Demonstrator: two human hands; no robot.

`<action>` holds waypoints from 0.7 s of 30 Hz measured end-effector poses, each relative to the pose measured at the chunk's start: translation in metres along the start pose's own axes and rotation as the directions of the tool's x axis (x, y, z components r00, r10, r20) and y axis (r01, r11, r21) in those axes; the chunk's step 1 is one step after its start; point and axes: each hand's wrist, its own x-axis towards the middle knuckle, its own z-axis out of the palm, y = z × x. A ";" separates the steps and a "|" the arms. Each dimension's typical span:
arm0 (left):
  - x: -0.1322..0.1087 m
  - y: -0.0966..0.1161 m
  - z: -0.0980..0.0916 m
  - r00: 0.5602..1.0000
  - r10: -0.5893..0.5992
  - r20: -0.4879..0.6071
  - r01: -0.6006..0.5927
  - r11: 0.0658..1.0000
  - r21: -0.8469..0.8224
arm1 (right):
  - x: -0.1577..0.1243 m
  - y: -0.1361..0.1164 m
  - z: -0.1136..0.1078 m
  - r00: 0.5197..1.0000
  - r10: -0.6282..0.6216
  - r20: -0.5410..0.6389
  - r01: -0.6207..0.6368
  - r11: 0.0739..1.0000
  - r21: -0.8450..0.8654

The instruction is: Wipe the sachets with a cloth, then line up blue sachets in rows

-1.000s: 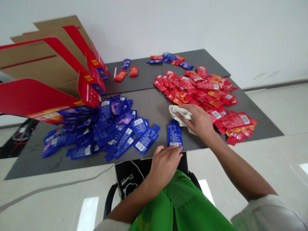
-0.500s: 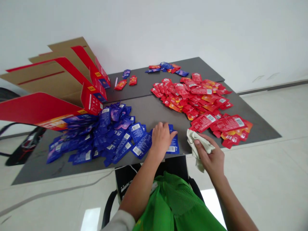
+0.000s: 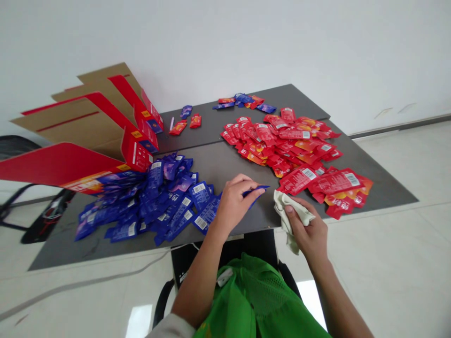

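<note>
My left hand [image 3: 234, 205] pinches a blue sachet [image 3: 256, 190], which shows edge-on beyond my fingers, above the dark grey table [image 3: 225, 166]. To its left lies a heap of blue sachets [image 3: 158, 197], nearly touching my wrist. My right hand [image 3: 307, 226] is shut around a crumpled cream cloth [image 3: 291, 217] at the table's near edge. Just beyond that hand spreads a large pile of red sachets [image 3: 282, 141], with barcodes showing on several.
Flattened red-and-kraft cardboard cartons [image 3: 88, 123] lean over the table's left end. A small mix of red and blue sachets [image 3: 243, 101] and a pen [image 3: 171, 123] lie at the back. A green garment [image 3: 257, 300] covers my lap, with a black chair [image 3: 162, 300] around me.
My left hand has lifted the blue sachet off the table and turned it edge-on. My right hand and the cloth have stayed nearly still. The view has shifted slightly.
</note>
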 end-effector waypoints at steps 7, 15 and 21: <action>-0.055 0.002 -0.007 0.964 0.143 0.225 -0.205 0.938 0.280 | 0.001 0.003 -0.001 1.000 -0.008 0.004 0.008 1.000 0.007; -0.107 0.008 0.001 0.936 0.035 0.350 -0.199 0.874 0.444 | 0.029 -0.012 -0.016 0.979 -0.126 0.163 0.129 0.992 -0.012; -0.128 0.006 0.029 0.968 0.126 0.217 -0.223 0.828 0.515 | 0.056 -0.043 -0.012 0.818 -0.480 0.317 0.513 0.858 -0.026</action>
